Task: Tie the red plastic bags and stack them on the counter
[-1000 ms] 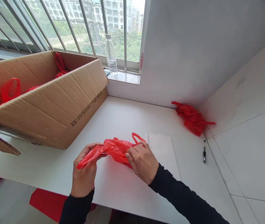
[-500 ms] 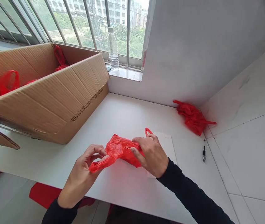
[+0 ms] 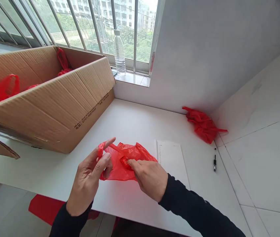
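A thin red plastic bag is stretched between my hands, just above the white table. My left hand has one of its handle loops hooked over the raised index finger, with the thumb bent in near the bag's edge. Reaching in from the right, my right hand has its fingers closed at the middle of the bag. A darker red patch with pale lettering shows at these fingertips; whether it is part of the bag or a separate piece, I cannot tell. The hand hides part of the bag.
A large cardboard box with red bags inside stands at the left. A white sheet lies right of my hands. Another red bag lies against the wall, above a black pen. A water bottle stands on the windowsill.
My left hand has turned upward and its index finger has come up through the handle loop. My right hand has moved left and closed on the bag, which is now more spread out.
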The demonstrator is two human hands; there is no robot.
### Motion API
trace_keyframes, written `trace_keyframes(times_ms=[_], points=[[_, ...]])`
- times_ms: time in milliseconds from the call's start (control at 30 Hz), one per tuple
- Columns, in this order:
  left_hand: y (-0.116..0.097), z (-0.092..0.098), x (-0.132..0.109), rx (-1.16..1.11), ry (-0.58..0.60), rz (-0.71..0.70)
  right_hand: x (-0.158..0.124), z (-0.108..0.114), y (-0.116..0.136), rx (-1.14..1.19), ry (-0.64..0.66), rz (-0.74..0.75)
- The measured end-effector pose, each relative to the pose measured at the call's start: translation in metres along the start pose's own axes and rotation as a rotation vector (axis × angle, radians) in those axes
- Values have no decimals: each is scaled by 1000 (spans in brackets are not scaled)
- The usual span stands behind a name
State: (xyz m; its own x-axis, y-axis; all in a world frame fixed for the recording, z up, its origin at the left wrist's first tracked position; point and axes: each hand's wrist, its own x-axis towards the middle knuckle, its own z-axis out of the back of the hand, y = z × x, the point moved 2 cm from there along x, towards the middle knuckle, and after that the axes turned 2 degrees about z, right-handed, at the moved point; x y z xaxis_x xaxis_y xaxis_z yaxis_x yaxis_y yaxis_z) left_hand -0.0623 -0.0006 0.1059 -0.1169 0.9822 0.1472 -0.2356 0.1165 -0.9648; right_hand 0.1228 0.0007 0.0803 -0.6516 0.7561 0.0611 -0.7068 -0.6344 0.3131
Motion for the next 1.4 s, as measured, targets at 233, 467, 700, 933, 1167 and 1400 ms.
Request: trace_keyframes(times_ms=[233,467,700,933,1167,1400], points=[[9,0,-11,51,26,-5,2,-5,-13,-124,124,-184],[10,-3,-13,46,-12,-20,-14,12,-25,-179,105,-162],[14,-3,-24,39,18,13,-33,16,-17,-177,73,-111],[9,5,-33,142,28,-38,-50,16,-20,-161,83,-164],[4,10,-43,227,86,-134,-65,27,-14,-124,140,-182],[4,14,-52,305,93,-177,-77,35,-18,-155,42,-167]])
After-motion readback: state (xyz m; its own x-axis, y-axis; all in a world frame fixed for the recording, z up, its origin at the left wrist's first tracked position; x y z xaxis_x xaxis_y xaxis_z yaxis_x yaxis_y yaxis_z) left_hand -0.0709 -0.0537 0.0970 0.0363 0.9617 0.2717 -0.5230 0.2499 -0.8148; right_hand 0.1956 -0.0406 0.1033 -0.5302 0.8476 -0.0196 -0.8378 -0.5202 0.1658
